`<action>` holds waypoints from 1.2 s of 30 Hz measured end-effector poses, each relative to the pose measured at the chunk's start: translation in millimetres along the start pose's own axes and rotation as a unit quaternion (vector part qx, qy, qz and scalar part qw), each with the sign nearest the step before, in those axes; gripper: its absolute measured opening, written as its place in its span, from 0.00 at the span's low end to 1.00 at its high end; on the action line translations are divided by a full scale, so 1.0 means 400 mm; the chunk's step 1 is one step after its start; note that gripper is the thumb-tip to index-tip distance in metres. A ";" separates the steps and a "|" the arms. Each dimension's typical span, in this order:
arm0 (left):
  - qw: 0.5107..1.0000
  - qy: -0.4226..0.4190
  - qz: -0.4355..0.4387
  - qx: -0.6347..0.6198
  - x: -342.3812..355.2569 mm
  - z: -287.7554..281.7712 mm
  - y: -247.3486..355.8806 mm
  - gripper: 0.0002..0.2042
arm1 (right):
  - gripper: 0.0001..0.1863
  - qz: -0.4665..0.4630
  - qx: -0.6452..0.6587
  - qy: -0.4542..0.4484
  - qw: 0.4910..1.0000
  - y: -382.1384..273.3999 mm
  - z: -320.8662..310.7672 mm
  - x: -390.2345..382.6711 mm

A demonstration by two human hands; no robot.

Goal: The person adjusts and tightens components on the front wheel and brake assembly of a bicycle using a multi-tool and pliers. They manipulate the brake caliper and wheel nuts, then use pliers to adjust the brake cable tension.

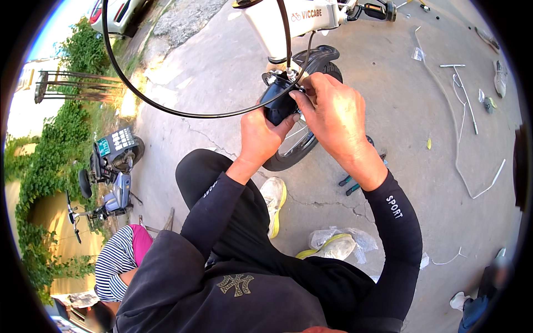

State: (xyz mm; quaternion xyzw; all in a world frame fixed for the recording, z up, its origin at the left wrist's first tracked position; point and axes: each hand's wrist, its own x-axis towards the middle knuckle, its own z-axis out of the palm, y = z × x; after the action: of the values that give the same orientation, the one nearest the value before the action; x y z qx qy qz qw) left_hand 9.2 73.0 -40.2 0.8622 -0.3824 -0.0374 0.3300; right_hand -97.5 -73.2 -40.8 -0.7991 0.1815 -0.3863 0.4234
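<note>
A glossy black rounded part is at the front of a white bicycle frame, above the wheel. My left hand is wrapped round its lower side, thumb pressed on it. On its right side my right hand is closed in a pinch, thumb and forefinger at the edge of the part. Whatever those fingertips hold, if anything, is hidden. A long black cable loops out to the left and passes in front of the black part.
Pliers with teal handles lie by my right forearm. Clear plastic lies around my shoe. To the right are a T-handle wrench and a pale strip. A parked scooter and a person in stripes are at left.
</note>
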 end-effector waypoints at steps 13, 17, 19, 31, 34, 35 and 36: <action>0.999 0.001 0.046 -0.023 0.004 -0.004 -0.017 0.26 | 0.11 0.059 0.106 0.040 0.992 0.003 0.057 -0.034; 0.998 -0.005 0.054 -0.041 0.010 -0.009 -0.018 0.25 | 0.13 0.128 0.090 -0.157 0.975 0.004 -0.032 -0.006; 0.999 -0.016 0.036 -0.036 0.012 -0.011 -0.026 0.25 | 0.16 0.286 0.295 -0.211 0.887 0.008 -0.068 0.022; 0.991 -0.076 0.095 -0.061 0.074 -0.036 -0.131 0.20 | 0.16 0.402 -0.219 -0.282 0.843 0.454 -0.236 -0.170; 0.983 -0.127 0.077 -0.110 0.093 -0.036 -0.141 0.21 | 0.21 0.368 -0.344 -0.360 0.785 0.538 -0.225 -0.416; 0.988 -0.109 0.094 -0.063 0.093 -0.040 -0.142 0.22 | 0.26 0.362 -0.371 -0.345 0.782 0.551 -0.224 -0.483; 0.986 -0.096 0.089 -0.099 0.093 -0.036 -0.139 0.24 | 0.27 0.343 -0.397 -0.339 0.780 0.563 -0.215 -0.534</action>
State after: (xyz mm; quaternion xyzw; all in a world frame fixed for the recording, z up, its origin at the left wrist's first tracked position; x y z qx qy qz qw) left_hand 75.4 82.4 -55.2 0.7800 -0.4824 -0.1284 0.3773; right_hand -291.4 -117.2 -294.5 -0.8606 0.4260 0.1871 0.2071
